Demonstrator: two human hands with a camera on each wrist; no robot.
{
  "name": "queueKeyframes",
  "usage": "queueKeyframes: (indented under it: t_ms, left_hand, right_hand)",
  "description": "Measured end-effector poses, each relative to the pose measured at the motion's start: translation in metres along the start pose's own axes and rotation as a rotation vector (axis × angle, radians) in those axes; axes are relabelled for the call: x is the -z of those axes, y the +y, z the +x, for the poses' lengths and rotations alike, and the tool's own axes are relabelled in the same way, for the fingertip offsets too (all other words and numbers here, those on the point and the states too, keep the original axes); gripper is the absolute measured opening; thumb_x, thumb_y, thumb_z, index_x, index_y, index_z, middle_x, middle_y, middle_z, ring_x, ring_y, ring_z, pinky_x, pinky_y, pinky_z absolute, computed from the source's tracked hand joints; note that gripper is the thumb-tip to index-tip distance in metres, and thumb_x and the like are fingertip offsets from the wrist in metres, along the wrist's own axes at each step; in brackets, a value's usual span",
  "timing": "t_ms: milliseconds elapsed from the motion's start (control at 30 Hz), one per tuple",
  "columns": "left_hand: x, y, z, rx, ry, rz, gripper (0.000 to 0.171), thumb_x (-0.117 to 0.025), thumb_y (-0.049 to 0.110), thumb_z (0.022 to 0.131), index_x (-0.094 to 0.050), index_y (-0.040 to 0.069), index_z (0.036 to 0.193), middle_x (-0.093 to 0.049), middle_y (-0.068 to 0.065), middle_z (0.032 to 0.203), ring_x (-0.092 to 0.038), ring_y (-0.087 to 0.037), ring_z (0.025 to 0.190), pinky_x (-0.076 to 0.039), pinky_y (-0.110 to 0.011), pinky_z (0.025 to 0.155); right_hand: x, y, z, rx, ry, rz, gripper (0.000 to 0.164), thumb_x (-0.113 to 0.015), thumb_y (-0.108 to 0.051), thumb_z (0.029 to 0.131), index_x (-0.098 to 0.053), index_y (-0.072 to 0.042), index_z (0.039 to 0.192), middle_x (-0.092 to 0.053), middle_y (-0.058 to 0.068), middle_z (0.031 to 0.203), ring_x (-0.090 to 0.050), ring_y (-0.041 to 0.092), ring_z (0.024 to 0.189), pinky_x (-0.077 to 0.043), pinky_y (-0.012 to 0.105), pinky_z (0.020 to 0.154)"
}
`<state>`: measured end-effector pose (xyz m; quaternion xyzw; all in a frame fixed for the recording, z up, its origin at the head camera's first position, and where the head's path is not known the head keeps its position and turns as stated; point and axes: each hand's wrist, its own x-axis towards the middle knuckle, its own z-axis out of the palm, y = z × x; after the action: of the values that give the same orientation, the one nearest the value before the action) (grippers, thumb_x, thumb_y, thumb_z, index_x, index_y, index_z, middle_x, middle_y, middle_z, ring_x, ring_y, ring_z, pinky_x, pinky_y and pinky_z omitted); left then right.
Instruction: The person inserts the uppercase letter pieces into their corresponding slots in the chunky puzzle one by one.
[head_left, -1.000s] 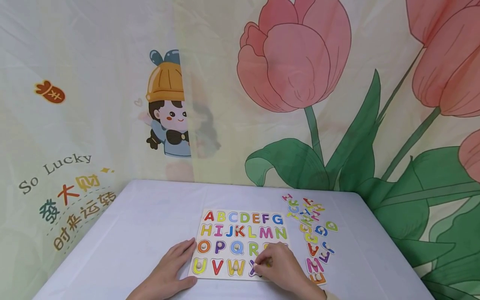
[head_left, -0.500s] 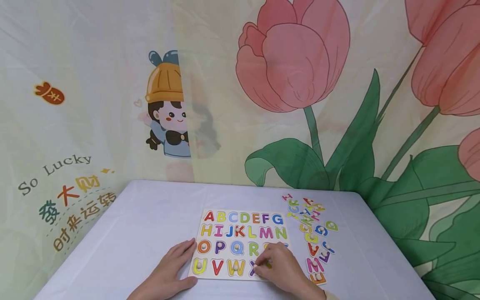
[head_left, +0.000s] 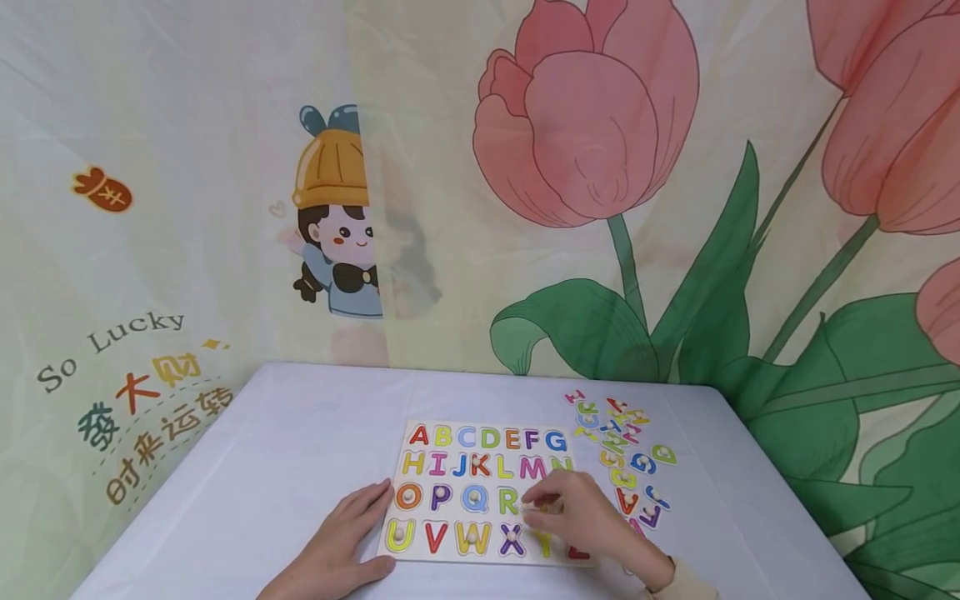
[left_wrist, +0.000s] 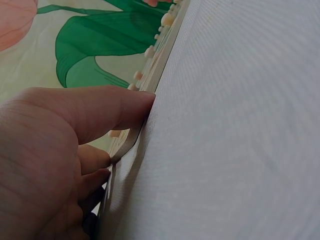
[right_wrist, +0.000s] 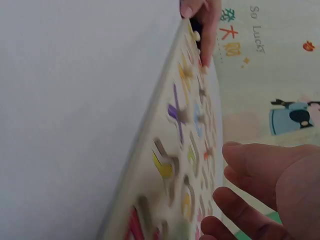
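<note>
A wooden alphabet puzzle board (head_left: 450,560) lies flat on the table. My left hand (head_left: 337,537) rests at its near left corner, fingers along the left side and thumb at the near edge; in the left wrist view the thumb (left_wrist: 115,106) touches the board's edge. My right hand (head_left: 581,517) hovers over the right part of the board, hiding S and T. Its fingers are spread apart with nothing between them, as the right wrist view shows. Left of it, the purple letter X piece (head_left: 512,540) sits in its slot, peg up. O, P, Q, U, W and K also carry pegs.
Several loose letter pieces lie in a pile right of the board, including a blue G (head_left: 642,463), a green D (head_left: 663,453) and a red A (head_left: 627,501). The white-covered table (head_left: 300,433) meets a printed curtain (head_left: 435,250) at the back.
My right hand has let go of the purple X piece and risen slightly to the right, its fingers now apart. The X piece stays in its slot. My left hand stays in place.
</note>
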<state>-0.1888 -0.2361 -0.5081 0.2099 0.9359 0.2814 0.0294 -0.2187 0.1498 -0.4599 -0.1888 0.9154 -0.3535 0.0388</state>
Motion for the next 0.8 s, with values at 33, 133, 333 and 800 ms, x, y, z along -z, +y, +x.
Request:
queueKeyframes:
  t_ms: [33,133,333,800]
  left_hand:
    - [0.0,0.0,0.0,0.002,-0.001,-0.001,0.097,-0.078,0.053,0.089,-0.039,0.006,0.164,-0.035,-0.01,0.171,-0.033,-0.038,0.154,-0.037,-0.067,0.116]
    - [0.0,-0.001,0.0,0.014,-0.009,-0.014,0.097,-0.078,0.054,0.089,-0.039,0.007,0.165,-0.034,-0.009,0.172,-0.032,-0.038,0.155,-0.036,-0.068,0.117]
    - [0.0,-0.002,0.002,0.035,-0.027,-0.041,0.099,-0.079,0.055,0.088,-0.038,0.007,0.165,-0.033,-0.009,0.172,-0.03,-0.038,0.156,-0.034,-0.069,0.118]
    - [0.0,-0.001,0.001,0.008,-0.015,-0.034,0.096,-0.078,0.052,0.089,-0.039,0.006,0.164,-0.034,-0.009,0.172,-0.032,-0.038,0.155,-0.038,-0.068,0.116]
  right_hand:
    - [0.007,0.004,0.004,-0.002,0.024,-0.011,0.02,-0.086,-0.024,0.091,-0.084,-0.017,0.109,-0.068,-0.011,0.094,-0.061,0.011,0.087,-0.053,0.024,0.074]
    - [0.03,0.023,0.021,0.007,0.117,-0.064,0.02,-0.085,-0.017,0.092,-0.083,-0.014,0.112,-0.072,-0.007,0.098,-0.063,0.013,0.091,-0.058,0.03,0.079]
    - [0.081,0.079,0.063,0.109,0.178,-0.196,0.021,-0.079,-0.008,0.096,-0.081,-0.009,0.116,-0.075,0.001,0.105,-0.065,0.016,0.094,-0.059,0.031,0.082]
    - [0.113,0.143,0.139,0.092,0.083,-0.213,0.02,-0.072,0.001,0.099,-0.081,-0.007,0.115,-0.073,0.006,0.108,-0.063,0.023,0.1,-0.056,0.041,0.089]
